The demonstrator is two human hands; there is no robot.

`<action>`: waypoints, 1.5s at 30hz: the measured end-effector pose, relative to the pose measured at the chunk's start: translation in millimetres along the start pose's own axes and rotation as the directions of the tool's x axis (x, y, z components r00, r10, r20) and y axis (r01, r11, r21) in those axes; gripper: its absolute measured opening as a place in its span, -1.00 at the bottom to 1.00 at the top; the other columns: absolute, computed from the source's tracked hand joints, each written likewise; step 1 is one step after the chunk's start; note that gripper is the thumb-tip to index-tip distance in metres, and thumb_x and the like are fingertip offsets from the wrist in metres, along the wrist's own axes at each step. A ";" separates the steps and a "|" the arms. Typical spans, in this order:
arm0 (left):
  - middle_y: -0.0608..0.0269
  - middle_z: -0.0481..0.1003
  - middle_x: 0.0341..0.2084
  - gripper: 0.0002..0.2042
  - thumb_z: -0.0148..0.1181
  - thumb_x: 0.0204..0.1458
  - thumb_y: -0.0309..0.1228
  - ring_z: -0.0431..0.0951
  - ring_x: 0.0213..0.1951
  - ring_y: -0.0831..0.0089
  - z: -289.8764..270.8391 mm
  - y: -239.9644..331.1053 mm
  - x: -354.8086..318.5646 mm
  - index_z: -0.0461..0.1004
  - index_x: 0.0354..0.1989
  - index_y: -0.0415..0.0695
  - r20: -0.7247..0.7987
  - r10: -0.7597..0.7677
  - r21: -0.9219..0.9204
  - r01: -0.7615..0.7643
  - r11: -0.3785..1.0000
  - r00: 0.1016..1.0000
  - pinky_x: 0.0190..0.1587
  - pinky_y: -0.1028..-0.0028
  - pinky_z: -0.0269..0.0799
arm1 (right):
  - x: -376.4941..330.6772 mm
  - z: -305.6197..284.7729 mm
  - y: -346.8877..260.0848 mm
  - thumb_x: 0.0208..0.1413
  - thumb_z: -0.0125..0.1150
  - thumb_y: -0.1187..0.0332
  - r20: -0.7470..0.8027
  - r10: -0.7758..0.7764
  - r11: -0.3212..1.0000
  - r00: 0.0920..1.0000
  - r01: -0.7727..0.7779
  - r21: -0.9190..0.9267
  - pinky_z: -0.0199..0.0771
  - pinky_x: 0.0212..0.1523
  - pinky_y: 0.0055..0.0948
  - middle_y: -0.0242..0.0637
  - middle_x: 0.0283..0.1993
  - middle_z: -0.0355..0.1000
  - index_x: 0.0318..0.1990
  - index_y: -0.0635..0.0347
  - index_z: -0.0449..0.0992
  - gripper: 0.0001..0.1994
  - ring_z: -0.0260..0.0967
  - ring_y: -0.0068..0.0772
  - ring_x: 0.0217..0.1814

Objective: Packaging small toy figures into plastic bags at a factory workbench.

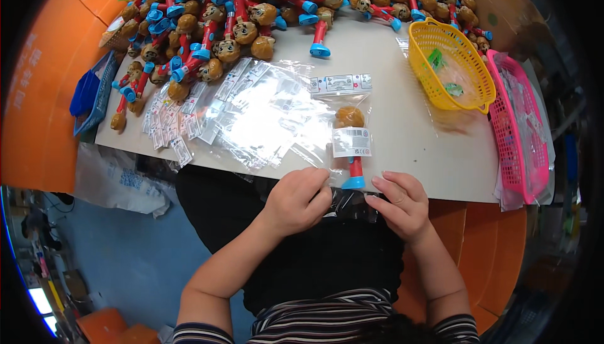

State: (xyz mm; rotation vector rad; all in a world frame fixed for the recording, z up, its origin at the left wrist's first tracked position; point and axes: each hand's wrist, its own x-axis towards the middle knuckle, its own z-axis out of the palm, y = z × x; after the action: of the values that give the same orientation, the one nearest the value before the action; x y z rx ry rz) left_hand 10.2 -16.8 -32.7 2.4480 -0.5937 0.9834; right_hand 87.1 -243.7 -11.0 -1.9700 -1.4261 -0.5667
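A clear plastic bag (pixel 322 112) lies at the table's front edge, with a printed strip across its far end. Inside is a candy dispenser (pixel 356 168) with a brown head, red stem and blue foot, the foot pointing toward me. A white printed label (pixel 352 142) crosses its middle. My left hand (pixel 298 199) is closed at the bag's near left corner. On the near right side, my right hand (pixel 402 207) pinches the bag's edge with bent fingers. Both thumbs are partly hidden.
A big heap of similar dispensers (pixel 245 30) covers the far side. Flat clear bags (pixel 264 114) and small printed slips (pixel 165 124) lie to the left. At right stand a yellow basket (pixel 423 67) and a pink basket (pixel 503 127); a blue basket (pixel 99 108) is far left.
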 end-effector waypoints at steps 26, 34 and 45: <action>0.17 0.26 -0.73 -0.84 0.29 -0.07 -0.43 0.39 -0.60 0.25 -24.1 9.3 11.7 0.45 -0.57 -0.18 0.520 -0.261 -0.409 0.506 0.759 0.813 -0.57 0.42 0.24 | -18.2 -1.1 6.7 -0.28 0.22 0.56 0.075 0.014 0.996 0.997 -0.020 0.084 0.45 -0.23 -0.34 -0.10 -0.03 0.48 -0.29 0.21 0.54 -0.73 0.46 -0.15 -0.16; 0.25 0.35 -0.37 -0.77 0.31 -0.18 -0.66 0.46 -0.43 0.44 -16.4 32.8 -18.1 0.56 -0.30 -0.15 0.214 -0.391 -0.444 0.446 0.777 0.895 -0.38 0.57 0.41 | -13.8 -13.2 -14.9 -0.18 0.28 0.61 0.184 0.317 0.901 0.930 -0.356 0.247 0.48 -0.23 -0.44 0.10 0.02 0.43 -0.28 0.30 0.53 -0.78 0.48 -0.20 -0.25; 0.17 0.49 -0.32 -0.83 0.32 -0.13 -0.59 0.52 -0.32 0.41 -21.9 35.7 -23.1 0.57 -0.32 -0.21 0.392 -0.527 -0.557 0.651 0.516 0.754 -0.27 0.53 0.43 | -15.9 -22.8 -26.8 0.00 0.14 0.65 0.461 0.611 0.435 0.644 -0.759 0.484 0.48 -0.14 -0.50 0.11 0.07 0.40 -0.23 0.39 0.53 -0.84 0.48 -0.42 -0.18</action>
State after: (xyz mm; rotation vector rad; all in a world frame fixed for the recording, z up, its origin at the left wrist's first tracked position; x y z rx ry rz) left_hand -35.7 -29.0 -26.7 1.8326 -0.0702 0.1874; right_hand 57.1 -264.9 1.0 -1.8106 -0.6101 0.5072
